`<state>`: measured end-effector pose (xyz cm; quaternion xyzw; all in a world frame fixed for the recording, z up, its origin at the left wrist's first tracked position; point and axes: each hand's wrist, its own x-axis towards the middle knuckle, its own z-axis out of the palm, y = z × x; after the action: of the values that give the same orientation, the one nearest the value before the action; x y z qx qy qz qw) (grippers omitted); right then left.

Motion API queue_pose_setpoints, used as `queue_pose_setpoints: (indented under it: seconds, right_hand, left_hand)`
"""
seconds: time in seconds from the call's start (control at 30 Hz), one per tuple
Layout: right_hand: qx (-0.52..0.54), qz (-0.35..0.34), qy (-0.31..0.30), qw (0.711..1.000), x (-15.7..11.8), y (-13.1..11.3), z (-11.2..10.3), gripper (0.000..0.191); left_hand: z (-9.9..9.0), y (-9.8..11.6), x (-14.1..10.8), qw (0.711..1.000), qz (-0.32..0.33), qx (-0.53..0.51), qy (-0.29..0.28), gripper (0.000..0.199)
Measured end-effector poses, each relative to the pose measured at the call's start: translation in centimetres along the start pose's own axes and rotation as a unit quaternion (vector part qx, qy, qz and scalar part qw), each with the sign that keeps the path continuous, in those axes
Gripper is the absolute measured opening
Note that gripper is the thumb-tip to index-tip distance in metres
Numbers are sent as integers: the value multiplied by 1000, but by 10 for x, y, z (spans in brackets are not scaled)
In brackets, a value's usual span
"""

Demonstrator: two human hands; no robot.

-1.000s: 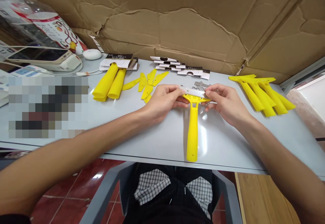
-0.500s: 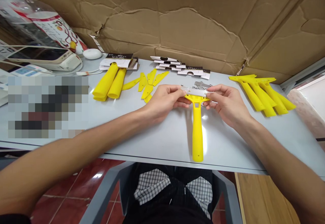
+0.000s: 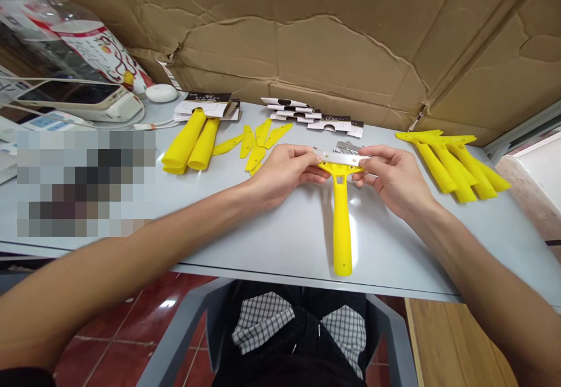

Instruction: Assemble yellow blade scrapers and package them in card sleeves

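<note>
A yellow scraper handle points toward me over the grey table, its wide head at the far end. Across that head lies a flat silver metal plate. My left hand is closed on the left end of the plate and head, thumb on top. At the right end my right hand pinches the same plate and head between thumb and fingers. Loose metal pieces lie just behind, partly hidden by the plate and fingers.
Yellow handles lie at the right. Small yellow pieces sit left of centre, beside carded yellow handles. Folded cards rest along the cardboard at the back. A phone and bottles stand far left.
The metal plate now lies flatter and straighter along the scraper head. The lower end of the handle has shifted very slightly away from me. Both hands keep nearly the same place.
</note>
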<state>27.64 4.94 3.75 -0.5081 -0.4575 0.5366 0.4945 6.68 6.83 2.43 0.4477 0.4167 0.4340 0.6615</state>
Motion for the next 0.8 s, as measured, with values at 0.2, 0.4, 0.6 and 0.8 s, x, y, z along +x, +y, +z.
queue_pose_setpoints:
  seconds: [0.2, 0.4, 0.6, 0.8]
  right_hand:
    - [0, -8, 1, 1000, 0, 1, 0, 27]
    - [-1, 5, -23, 1000, 0, 3, -1, 27]
    - [18, 11, -40, 999, 0, 5, 0, 27]
    - [22, 3, -8, 1000, -1, 5, 3, 24]
  left_hand:
    - [-4, 4, 2, 1000, 5, 6, 10, 6]
    - [0, 7, -1, 999, 25, 24, 32, 4]
    - [3, 9, -4, 996, 41, 44, 64, 22]
    - [2, 5, -3, 997, 40, 41, 57, 30]
